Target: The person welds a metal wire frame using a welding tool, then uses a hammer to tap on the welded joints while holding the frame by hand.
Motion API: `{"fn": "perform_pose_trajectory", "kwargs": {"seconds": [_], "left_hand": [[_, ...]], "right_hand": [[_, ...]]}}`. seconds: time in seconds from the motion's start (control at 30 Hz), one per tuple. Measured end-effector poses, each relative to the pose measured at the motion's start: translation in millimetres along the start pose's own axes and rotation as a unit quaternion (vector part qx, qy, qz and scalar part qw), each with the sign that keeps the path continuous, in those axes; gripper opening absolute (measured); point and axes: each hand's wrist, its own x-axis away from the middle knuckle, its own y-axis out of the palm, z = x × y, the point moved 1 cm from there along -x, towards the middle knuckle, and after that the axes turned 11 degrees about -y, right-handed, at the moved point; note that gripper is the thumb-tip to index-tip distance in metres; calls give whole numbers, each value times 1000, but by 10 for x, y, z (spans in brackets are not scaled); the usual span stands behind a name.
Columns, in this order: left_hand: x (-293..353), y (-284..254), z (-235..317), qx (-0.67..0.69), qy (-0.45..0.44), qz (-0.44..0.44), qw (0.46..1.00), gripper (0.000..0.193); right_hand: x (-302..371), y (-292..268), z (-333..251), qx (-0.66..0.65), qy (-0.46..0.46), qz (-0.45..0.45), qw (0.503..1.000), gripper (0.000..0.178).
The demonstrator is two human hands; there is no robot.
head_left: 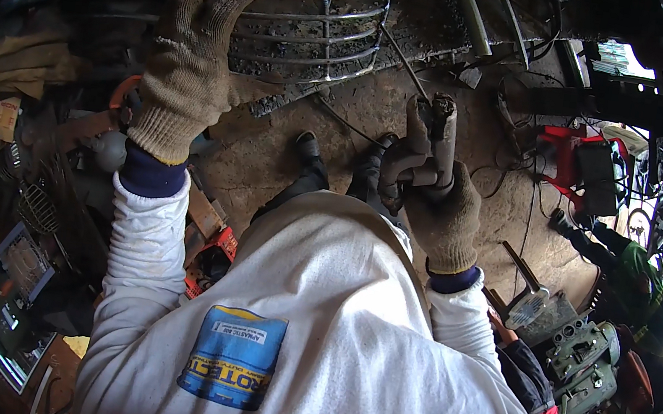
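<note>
Gloved hands at a metal grille, seen from above. The metal grille (315,23) lies on a dark desk (426,47), its rounded end close to the desk's near edge; curved parallel bars are crossed by shorter ones. The left hand (191,60) reaches beyond that edge to the grille's left part, fingers extended and near one another; whether its grip pinches a bar cannot be told. The right hand (448,219), held over the floor (259,176) short of the desk's edge, has its grip wrapped round the handle of a clamp-like tool (434,141). A thin rod (405,63) runs from the tool's head toward the grille's rounded end; contact between them cannot be made out.

Extent of the work: the bars already stand in a regular lattice, so the grille's framework appears largely formed. No spark or glow shows where the rod points. What remains is probably confined to individual crossings or ends, but which of these are secured is too small to judge.
</note>
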Motion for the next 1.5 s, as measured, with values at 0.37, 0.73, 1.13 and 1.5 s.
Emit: {"fn": "perform_pose_trajectory", "kwargs": {"seconds": [0.37,0.73,1.13,1.5], "left_hand": [[11,14,-29,7,1,1,1000,82],[134,127,-161,184,-107,-107,971,74],[698,392,-648,-517,203,47,830,40],[-5,-59,81,-22,-24,-33,999,81]], "right_hand": [[12,-6,36,-6,-27,4,1000,26],[18,114,203,93,-155,5,983,27],[94,64,464,-93,-63,50,992,46],[59,116,309,-65,-43,47,996,42]]}}
